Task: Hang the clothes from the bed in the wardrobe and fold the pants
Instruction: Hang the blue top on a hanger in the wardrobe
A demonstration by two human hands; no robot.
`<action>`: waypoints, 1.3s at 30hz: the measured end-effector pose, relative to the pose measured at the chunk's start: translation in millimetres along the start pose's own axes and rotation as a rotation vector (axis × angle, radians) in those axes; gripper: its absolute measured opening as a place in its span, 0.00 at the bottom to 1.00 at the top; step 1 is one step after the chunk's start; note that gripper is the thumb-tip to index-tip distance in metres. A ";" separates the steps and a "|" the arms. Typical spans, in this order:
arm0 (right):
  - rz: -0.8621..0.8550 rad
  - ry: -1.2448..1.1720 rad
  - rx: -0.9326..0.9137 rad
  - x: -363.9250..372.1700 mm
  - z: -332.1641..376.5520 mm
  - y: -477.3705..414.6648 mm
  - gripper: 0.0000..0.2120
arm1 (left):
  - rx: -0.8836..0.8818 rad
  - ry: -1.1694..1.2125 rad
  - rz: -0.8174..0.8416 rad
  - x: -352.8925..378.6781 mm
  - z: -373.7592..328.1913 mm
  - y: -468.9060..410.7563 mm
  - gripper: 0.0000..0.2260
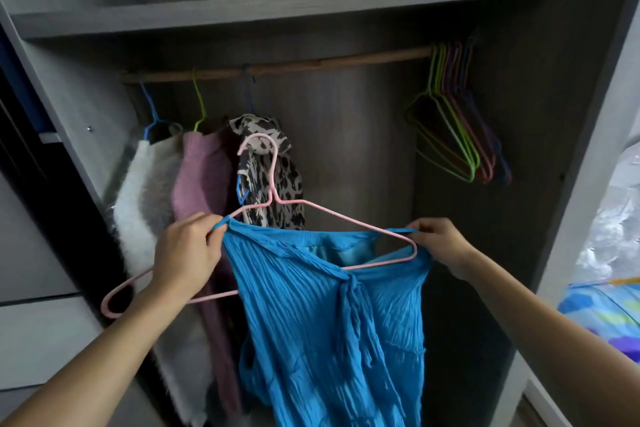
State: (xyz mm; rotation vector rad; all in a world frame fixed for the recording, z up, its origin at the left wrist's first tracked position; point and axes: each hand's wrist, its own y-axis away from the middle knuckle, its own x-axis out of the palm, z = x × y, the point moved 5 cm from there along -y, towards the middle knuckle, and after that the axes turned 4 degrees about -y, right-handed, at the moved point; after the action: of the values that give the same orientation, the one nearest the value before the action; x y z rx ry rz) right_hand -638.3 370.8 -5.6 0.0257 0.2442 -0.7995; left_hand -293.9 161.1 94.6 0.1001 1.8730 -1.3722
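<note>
Straps (221,224) of the crinkly bright blue dress (329,322) are pinched tight, one in the left hand (187,250), one in the right hand (440,243), beside the thin pink wire hanger (275,199).

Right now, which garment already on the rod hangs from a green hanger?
The mauve knit sweater, middle of the three. The white fuzzy garment to its left and the patterned garment to its right hang on blue ones.

A grey wood-grain wardrobe (346,149) stands open, dim inside, a shelf (277,7) across its top above a brown rail (346,60). Brighter light falls on its right side panel (588,149); pale drawer fronts (34,333) sit left.
</note>
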 end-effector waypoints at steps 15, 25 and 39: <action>-0.362 -0.750 0.285 14.7 10.9 18.8 0.06 | -0.156 0.040 -0.008 26.3 -8.2 32.5 0.04; -0.420 0.567 0.040 -5.0 22.6 8.0 0.07 | -0.180 0.565 0.256 22.7 -35.7 39.1 0.13; 0.146 0.986 -0.218 37.4 44.3 37.0 0.13 | -0.287 0.697 0.327 41.3 -35.7 46.3 0.09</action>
State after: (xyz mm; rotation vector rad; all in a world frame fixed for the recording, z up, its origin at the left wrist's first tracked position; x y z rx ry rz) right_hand -577.7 365.2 26.4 0.2319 1.2454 -0.5569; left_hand -318.9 194.5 36.4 0.7855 2.4577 -0.8836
